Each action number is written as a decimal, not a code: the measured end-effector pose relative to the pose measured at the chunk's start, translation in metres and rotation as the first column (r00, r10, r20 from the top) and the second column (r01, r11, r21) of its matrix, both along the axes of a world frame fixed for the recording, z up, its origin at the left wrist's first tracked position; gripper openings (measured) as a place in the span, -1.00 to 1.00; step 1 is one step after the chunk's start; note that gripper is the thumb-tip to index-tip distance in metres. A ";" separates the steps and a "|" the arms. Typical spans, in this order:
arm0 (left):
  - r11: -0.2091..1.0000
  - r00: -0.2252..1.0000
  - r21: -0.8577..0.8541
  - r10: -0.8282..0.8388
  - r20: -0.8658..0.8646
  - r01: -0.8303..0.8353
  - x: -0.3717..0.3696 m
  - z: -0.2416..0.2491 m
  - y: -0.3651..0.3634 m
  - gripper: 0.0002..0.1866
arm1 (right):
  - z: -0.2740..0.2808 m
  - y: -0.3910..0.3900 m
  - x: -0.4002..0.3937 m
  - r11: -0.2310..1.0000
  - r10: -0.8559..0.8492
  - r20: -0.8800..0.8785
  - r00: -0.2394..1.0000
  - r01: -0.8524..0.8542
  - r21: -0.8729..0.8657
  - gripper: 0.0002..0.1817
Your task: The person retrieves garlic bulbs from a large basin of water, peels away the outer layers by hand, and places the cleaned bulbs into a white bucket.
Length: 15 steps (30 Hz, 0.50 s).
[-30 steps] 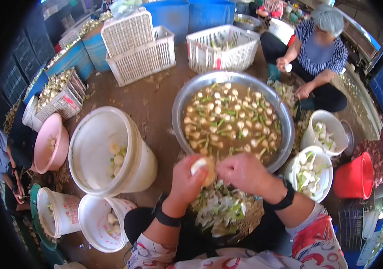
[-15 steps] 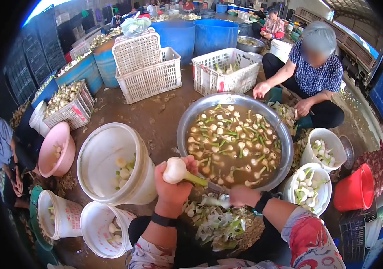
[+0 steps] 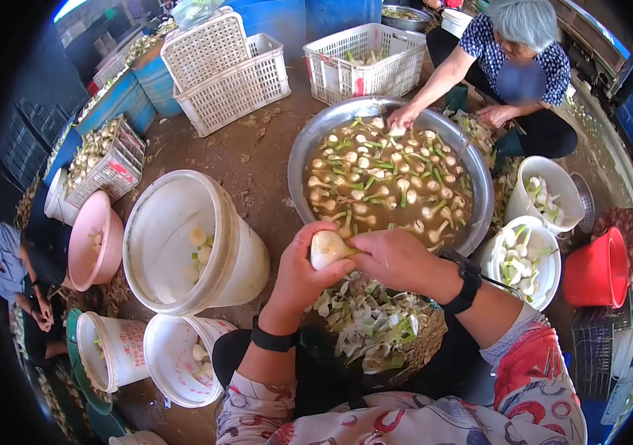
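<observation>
My left hand [image 3: 292,276] is closed around a white garlic bulb [image 3: 327,251], its neck turned to the right. My right hand [image 3: 399,258] has its fingers pinched at the neck of that same bulb; whether a small tool or a strip of skin is also in them is hidden. Both hands are held just above the near rim of a metal basin [image 3: 299,157], where many garlic bulbs [image 3: 404,184] with short green stems float in brown water. Below my hands lies a heap of garlic peelings [image 3: 372,322].
A co-worker's hand [image 3: 404,117] reaches into the basin's far side. White buckets [image 3: 253,256] with some bulbs stand to the left, near a pink tub [image 3: 94,256]. To the right are tubs of trimmed bulbs [image 3: 522,259] and a red bucket [image 3: 597,268]. Plastic crates [image 3: 364,81] stand behind.
My right hand has moved up to the bulb's neck, and the bulb is turned in my left hand. The co-worker's hand has reached into the basin. My view has tilted downward.
</observation>
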<state>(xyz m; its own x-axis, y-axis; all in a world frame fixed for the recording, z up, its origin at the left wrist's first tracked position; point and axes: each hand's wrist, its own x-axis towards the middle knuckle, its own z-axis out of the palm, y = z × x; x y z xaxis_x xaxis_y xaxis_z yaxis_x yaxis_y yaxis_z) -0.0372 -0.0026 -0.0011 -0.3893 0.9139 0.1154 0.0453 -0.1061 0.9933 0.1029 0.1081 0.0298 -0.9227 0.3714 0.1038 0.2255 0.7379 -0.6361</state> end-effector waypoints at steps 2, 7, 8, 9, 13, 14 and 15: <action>1.000 0.929 -0.011 -0.031 -0.368 0.029 0.000 -0.005 0.000 -0.51 | -0.001 0.003 0.008 0.995 0.070 0.020 0.997 -0.069 -0.071 -0.72; 0.996 0.791 0.082 0.077 -0.606 -0.034 0.019 0.000 0.008 -0.55 | -0.005 0.000 0.014 0.970 -0.165 -0.049 0.985 0.153 -0.189 -0.67; 0.995 0.787 0.095 0.092 -0.611 -0.042 0.021 -0.001 0.009 -0.55 | 0.000 0.001 0.015 0.942 -0.170 0.038 0.985 0.174 -0.288 -0.67; 0.993 0.781 0.109 0.105 -0.616 -0.047 0.023 -0.003 0.009 -0.54 | 0.002 0.002 0.016 0.902 -0.166 0.121 0.979 0.200 -0.382 -0.66; 0.998 0.911 0.019 -0.041 -0.409 0.054 0.022 -0.006 0.002 -0.55 | -0.006 0.011 0.024 0.708 -0.021 0.189 0.982 0.148 -0.690 -0.68; 0.989 0.974 -0.048 -0.144 -0.174 0.138 0.022 -0.003 0.001 -0.59 | -0.012 0.010 0.026 0.907 -0.041 0.089 0.995 0.074 -0.414 -0.70; 0.974 0.976 -0.079 -0.207 0.075 0.212 0.021 0.000 -0.003 -0.62 | -0.016 0.009 0.023 0.996 0.000 -0.035 0.999 -0.003 -0.085 -0.71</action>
<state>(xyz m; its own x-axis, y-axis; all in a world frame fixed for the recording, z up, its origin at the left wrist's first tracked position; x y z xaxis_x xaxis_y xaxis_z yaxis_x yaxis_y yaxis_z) -0.0164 -0.0055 -0.0012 -0.1924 0.9812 0.0138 -0.0346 -0.0208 0.9992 0.1258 0.1176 0.0136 -0.9197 0.3786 0.1038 0.2009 0.6811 -0.7041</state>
